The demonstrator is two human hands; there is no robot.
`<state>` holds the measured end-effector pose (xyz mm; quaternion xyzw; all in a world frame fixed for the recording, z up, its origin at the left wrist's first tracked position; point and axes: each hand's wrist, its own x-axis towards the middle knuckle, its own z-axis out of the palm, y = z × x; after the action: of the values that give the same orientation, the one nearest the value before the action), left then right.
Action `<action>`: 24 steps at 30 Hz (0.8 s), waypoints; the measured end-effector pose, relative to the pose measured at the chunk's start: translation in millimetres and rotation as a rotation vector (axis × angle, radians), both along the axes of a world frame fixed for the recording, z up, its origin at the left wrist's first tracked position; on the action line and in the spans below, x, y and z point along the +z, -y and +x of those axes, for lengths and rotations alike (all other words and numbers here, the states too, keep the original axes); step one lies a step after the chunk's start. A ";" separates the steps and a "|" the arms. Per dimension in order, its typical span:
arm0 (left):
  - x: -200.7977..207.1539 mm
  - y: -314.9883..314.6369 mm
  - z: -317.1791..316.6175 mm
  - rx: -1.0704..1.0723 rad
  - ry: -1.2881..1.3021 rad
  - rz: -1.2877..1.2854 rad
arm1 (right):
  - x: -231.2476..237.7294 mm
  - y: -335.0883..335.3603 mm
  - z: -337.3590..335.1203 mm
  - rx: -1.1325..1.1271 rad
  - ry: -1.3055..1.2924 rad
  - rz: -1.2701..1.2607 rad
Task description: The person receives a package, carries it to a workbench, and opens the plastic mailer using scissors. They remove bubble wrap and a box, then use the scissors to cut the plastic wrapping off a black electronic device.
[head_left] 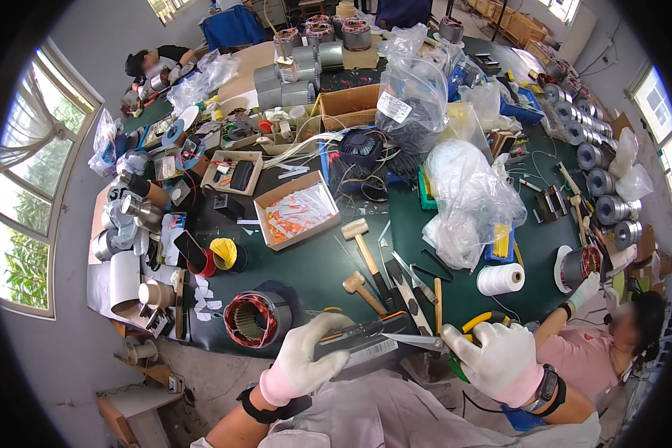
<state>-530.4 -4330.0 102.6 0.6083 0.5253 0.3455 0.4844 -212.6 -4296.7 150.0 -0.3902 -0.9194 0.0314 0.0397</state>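
My right hand [504, 357], in a white glove, is closed round the yellow handles of a pair of scissors [418, 341]. Their blades point left, over a dark grey box [369, 352] with a pale label at the table's front edge. At the left end of that box is my gloved left hand [302, 357], thumb and fingers apart in a curve. A stator with copper windings [257, 319] stands just beyond the left hand. Two mallets [360, 243] and several long hand tools [409, 295] lie ahead of the box.
A cardboard tray [297, 211] holds white and orange slips. White thread spool [500, 279] and plastic bags [467, 201] are to the right. At the right edge, a co-worker in pink [582, 358] reaches toward another stator [581, 267]. Another person [157, 63] sits far left.
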 end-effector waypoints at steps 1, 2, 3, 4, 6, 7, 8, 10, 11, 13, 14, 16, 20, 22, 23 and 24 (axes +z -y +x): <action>1.6 0.5 -0.2 -0.001 0.009 -0.029 | -0.7 0.3 -0.2 0.006 0.006 0.015; 2.4 0.8 -0.5 -0.002 0.018 -0.058 | -1.5 0.6 -0.3 0.013 0.011 0.030; 1.5 1.5 -1.3 0.000 0.019 -0.058 | -2.4 1.0 -0.2 0.015 0.012 0.030; -0.2 2.2 -2.2 -0.007 0.011 -0.030 | -3.6 1.3 0.1 0.021 0.019 0.040; -0.9 3.0 -2.9 -0.012 0.003 -0.003 | -4.0 1.7 -0.3 0.030 0.026 0.050; -0.3 2.8 -3.2 -0.013 0.008 -0.013 | -3.7 1.9 -1.0 0.032 0.035 0.057; 0.0 2.9 -3.5 -0.014 0.014 -0.022 | -3.5 1.9 -1.6 0.035 0.045 0.064; -0.6 3.8 -4.3 -0.010 0.019 -0.030 | -4.0 0.8 -2.4 0.044 0.040 0.056; -0.7 4.1 -4.7 -0.008 0.026 -0.037 | -4.4 0.3 -2.9 0.052 0.036 0.048; 2.0 4.0 -4.9 -0.003 0.047 -0.074 | -5.3 0.3 -3.9 0.052 0.033 0.052; 3.6 3.8 -5.0 0.002 0.067 -0.111 | -5.7 0.4 -4.5 0.052 0.030 0.056; 5.8 3.8 -5.4 0.010 0.083 -0.156 | -6.7 0.8 -6.2 0.046 0.015 0.049; 1.6 4.9 -6.2 0.003 0.119 -0.183 | -8.3 1.0 -10.1 0.037 -0.056 0.021; 3.8 3.2 -5.6 -0.003 0.125 -0.214 | -8.9 1.5 -10.0 0.031 -0.055 0.004; 4.5 2.4 -5.0 -0.009 0.130 -0.245 | -9.1 1.7 -9.6 0.026 -0.053 -0.012; 3.0 2.3 -4.5 -0.008 0.129 -0.246 | -8.4 0.9 -9.8 0.027 -0.055 -0.013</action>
<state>-534.8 -4332.3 105.6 0.5229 0.5291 0.3152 0.5893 -222.4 -4297.5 141.5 -0.3769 -0.9229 0.0484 0.0620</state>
